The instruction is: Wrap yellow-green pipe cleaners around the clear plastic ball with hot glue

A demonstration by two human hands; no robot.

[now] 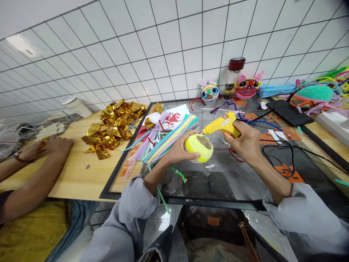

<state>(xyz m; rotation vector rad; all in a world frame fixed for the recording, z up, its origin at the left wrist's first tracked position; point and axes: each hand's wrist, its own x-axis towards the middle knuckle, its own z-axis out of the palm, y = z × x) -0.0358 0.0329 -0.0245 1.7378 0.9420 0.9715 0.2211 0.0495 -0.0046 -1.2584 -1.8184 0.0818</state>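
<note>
My left hand [181, 149] holds a round yellow wrapped ball [198, 147], fingers and thumb around its left side. An uncovered brownish patch shows at the ball's top. In my right hand [247, 140] is a yellow glue gun [220, 124], its nozzle pointing left at the ball's upper edge. Whether the tip touches the ball, I cannot tell. A bundle of pastel pipe cleaners [166, 140] lies on the dark glass-topped panel [240, 174], left of the ball.
Gold folded foil pieces [117, 125] are piled to the left, near another person's hands [56, 145]. Along the wall stand two decorated faces [209, 91] and a bottle [231, 80]. A phone [290, 112], black cables and more pipe cleaners lie right. A bag [212, 222] is below the table edge.
</note>
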